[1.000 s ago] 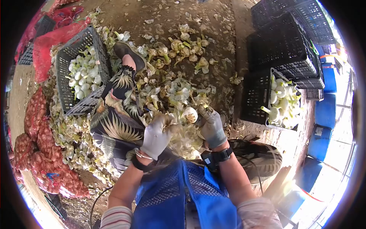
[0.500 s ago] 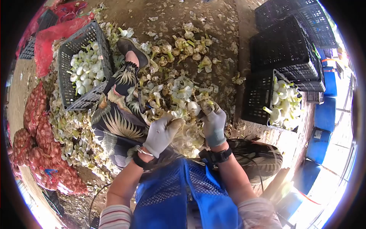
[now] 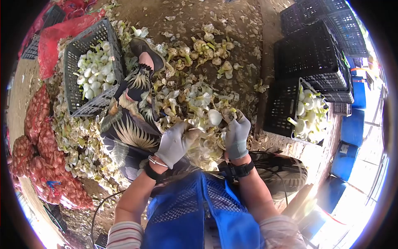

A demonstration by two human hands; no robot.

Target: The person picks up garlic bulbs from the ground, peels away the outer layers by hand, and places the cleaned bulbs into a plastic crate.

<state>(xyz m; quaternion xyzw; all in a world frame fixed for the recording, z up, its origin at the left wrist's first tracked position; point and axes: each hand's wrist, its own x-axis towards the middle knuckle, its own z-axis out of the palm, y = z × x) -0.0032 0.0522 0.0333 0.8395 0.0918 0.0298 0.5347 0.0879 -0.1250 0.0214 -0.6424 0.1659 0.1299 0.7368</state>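
My right hand [image 3: 237, 133], in a pale work glove with soiled fingertips, is closed on a peeled white garlic bulb [image 3: 214, 117] at its stem end. The bulb sticks out to the left of the fingers. My left hand [image 3: 176, 143], gloved the same way, is curled shut a little lower and to the left, apart from the bulb; whatever its fingers hold is hidden. Beneath both hands lies a heap of loose garlic skins [image 3: 199, 97]. Beyond it, unpeeled garlic bulbs [image 3: 207, 50] with dirty skins and cut stems rest on the ground.
A black crate [image 3: 89, 111] of peeled garlic stands left of my leg. Another black crate [image 3: 282, 108] with peeled garlic is at right, near stacked black crates [image 3: 304, 52]. Red net sacks [image 3: 56, 166] lie at left. Blue containers [image 3: 345, 155] line the right side.
The white bulb and my right hand have shifted slightly to the right, and the bulb shows more of its smooth side. My left hand stays curled in nearly the same place.
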